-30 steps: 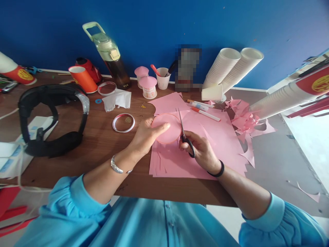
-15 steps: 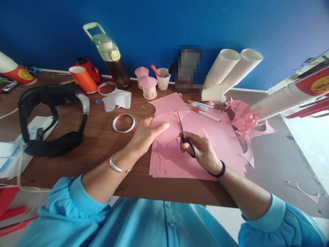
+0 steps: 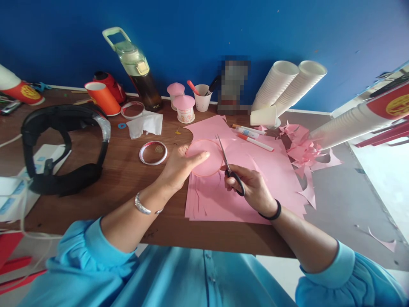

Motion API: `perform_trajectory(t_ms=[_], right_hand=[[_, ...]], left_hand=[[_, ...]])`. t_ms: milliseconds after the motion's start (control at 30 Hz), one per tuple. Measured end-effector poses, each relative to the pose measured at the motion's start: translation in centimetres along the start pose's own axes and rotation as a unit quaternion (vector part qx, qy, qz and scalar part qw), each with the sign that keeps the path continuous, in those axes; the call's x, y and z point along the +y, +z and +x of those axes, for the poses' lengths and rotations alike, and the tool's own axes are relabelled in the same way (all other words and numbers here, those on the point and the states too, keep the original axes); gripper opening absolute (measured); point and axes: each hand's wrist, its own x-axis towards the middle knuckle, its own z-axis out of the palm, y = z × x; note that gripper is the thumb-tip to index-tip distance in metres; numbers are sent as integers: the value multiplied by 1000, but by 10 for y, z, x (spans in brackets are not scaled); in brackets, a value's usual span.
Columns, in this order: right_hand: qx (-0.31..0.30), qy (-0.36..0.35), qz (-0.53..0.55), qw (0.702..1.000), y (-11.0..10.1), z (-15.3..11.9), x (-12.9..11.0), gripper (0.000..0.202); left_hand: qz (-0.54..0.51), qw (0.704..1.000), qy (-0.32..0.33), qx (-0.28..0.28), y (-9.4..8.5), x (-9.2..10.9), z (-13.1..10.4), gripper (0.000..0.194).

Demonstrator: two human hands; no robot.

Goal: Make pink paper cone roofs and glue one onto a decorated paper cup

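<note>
Between the thumb and fingers of my left hand is a pink paper circle with a darker outline around its rim. My thumb lies on top of the paper, and the fingers below are mostly hidden. My right hand grips a pair of scissors by its black handles. The blades point up and away, against the circle's right edge, and look nearly closed. Beneath both hands lies a stack of pink paper sheets with cut edges at the back left.
Markers rest on the sheets. Pink scraps pile up at right, near stacked paper cups. Behind stand small pink-roofed paper cup houses and a bottle. At left are a tape roll and a black headband device.
My left hand and the pink circle have shifted very slightly left. The scissors stay at the circle's right edge, with hardly any other movement.
</note>
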Motion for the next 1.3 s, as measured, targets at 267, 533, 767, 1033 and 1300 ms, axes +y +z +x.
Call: perform_trajectory(t_ms=[267,533,767,1033,1300], right_hand=[[-3,-7,-3,1000,-1,0,-2,53],[-5,-16,-10,1000,-3,-1,1,51],[-4,-14,-4,1000,-3,0,-2,52],[-6,-6,-8,1000,-3,-1,-4,53],[-7,-7,9,1000,-4,-1,-2,51]], left_hand=[[-6,1000,9,10,1,0,1,26],[13,1000,22,14,1,2,0,25],[-1,1000,17,7,0,1,1,24],[1,1000,11,17,-1,2,1,27],[-7,1000,13,3,-3,4,2,27]])
